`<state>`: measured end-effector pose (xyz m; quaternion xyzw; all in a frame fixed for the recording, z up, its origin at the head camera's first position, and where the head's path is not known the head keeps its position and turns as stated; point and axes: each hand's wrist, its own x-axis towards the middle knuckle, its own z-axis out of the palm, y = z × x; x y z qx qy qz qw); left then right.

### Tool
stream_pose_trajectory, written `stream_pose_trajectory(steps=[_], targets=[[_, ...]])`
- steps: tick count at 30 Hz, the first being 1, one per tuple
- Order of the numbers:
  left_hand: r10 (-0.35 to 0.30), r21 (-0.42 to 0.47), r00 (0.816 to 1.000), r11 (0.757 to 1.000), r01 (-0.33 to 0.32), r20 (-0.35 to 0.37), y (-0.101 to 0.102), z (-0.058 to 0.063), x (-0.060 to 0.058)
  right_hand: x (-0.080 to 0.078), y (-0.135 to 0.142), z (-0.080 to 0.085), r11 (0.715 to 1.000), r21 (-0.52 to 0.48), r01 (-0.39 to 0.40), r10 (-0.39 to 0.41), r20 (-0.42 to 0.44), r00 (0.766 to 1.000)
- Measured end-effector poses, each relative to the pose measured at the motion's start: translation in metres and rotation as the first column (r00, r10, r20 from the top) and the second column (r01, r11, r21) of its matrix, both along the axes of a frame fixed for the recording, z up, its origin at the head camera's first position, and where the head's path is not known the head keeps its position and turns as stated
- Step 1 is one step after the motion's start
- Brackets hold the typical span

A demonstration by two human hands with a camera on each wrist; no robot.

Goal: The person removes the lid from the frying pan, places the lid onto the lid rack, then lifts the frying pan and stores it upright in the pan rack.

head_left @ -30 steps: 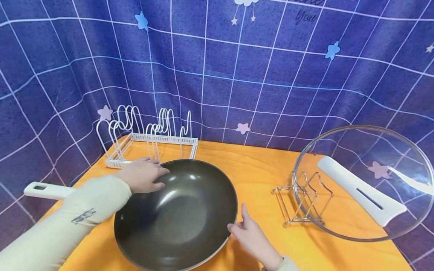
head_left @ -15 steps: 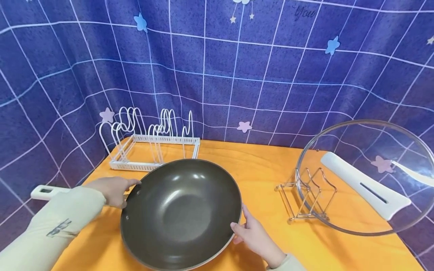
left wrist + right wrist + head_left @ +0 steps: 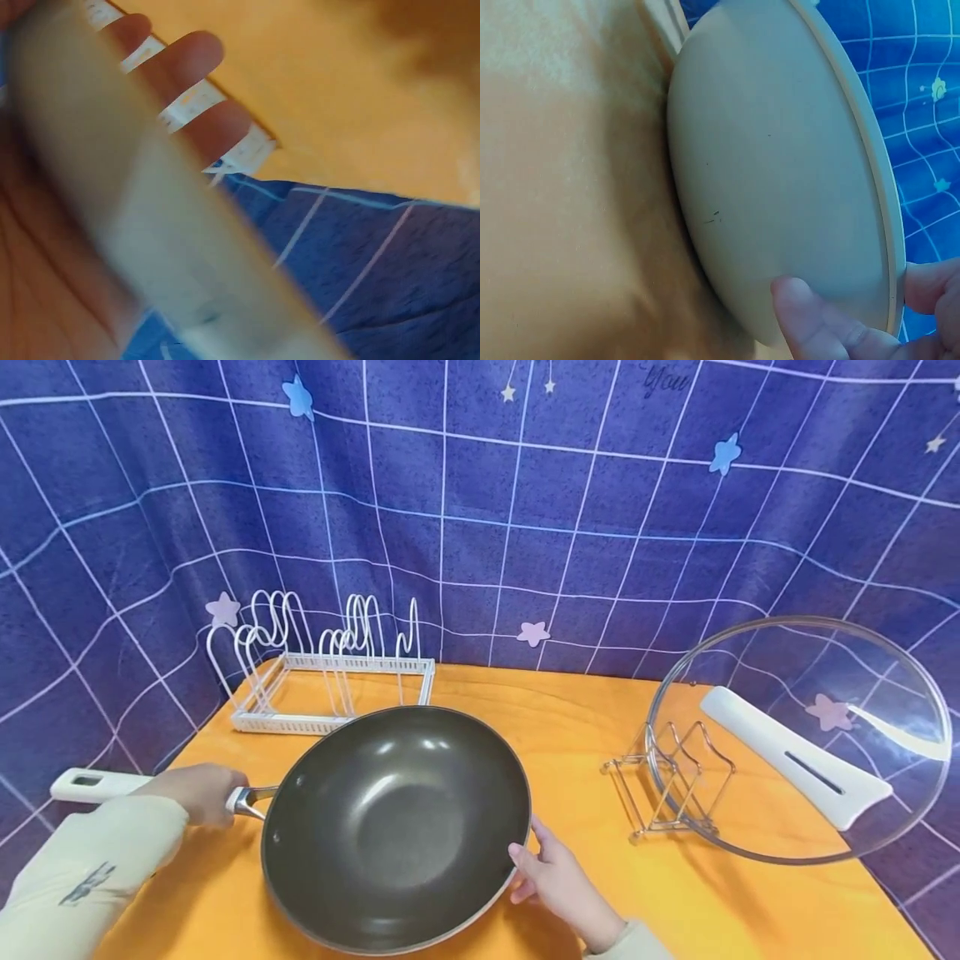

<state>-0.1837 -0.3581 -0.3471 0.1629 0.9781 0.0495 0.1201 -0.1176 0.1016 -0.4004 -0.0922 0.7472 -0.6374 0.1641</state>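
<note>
A dark-lined wok [image 3: 408,835] with a pale outside lies in front of me, its inside facing up toward the head camera. Its long white handle [image 3: 93,785] points left. My left hand [image 3: 198,792] is over this handle, back of the hand up. In the left wrist view the handle [image 3: 165,202] crosses the palm, with several fingertips [image 3: 202,56] reaching past it rather than wrapped over it. My right hand [image 3: 558,885] holds the wok's right edge, thumb at the rim and fingers against the pale outer wall [image 3: 780,165].
A white wire rack [image 3: 330,727] stands at the back left of the orange-covered table [image 3: 570,710]. On the right, a small metal wire rack [image 3: 675,789] holds a glass lid [image 3: 787,860] upright, with a long white slotted piece [image 3: 795,760] overlapping it. A blue grid-patterned cloth [image 3: 480,510] hangs behind.
My left hand has moved left, from over the wok's inside to its handle, uncovering the metal handle joint. My right hand has gone from just touching the rim to holding it.
</note>
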Motion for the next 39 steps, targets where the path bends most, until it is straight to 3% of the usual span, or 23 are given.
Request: stream_pose_trajectory(steps=[8, 13, 21, 27, 39], targets=[[0.064, -0.052, 0.998, 0.997, -0.065, -0.030, -0.002, -0.002, 0.008, 0.002, 0.003, -0.008, 0.995, -0.090, -0.040, 0.044, 0.050, 0.998], [0.083, -0.049, 0.990, 0.995, -0.089, -0.112, 0.005, -0.005, 0.006, -0.001, 0.006, -0.008, 0.990, -0.141, -0.026, 0.034, 0.061, 0.998], [0.114, -0.034, 0.962, 0.991, -0.126, -0.250, 0.013, -0.014, 0.012, -0.008, 0.010, -0.002, 0.997, -0.060, 0.049, -0.047, 0.029, 0.998], [0.145, -0.026, 0.951, 0.987, -0.158, -0.273, 0.019, -0.014, 0.016, -0.013, 0.016, 0.002, 0.998, -0.028, 0.054, -0.054, -0.006, 0.999], [0.111, -0.008, 0.940, 0.993, -0.120, -0.321, 0.047, -0.017, 0.010, -0.019, 0.045, 0.007, 0.996, 0.060, 0.065, -0.062, -0.043, 0.997]])
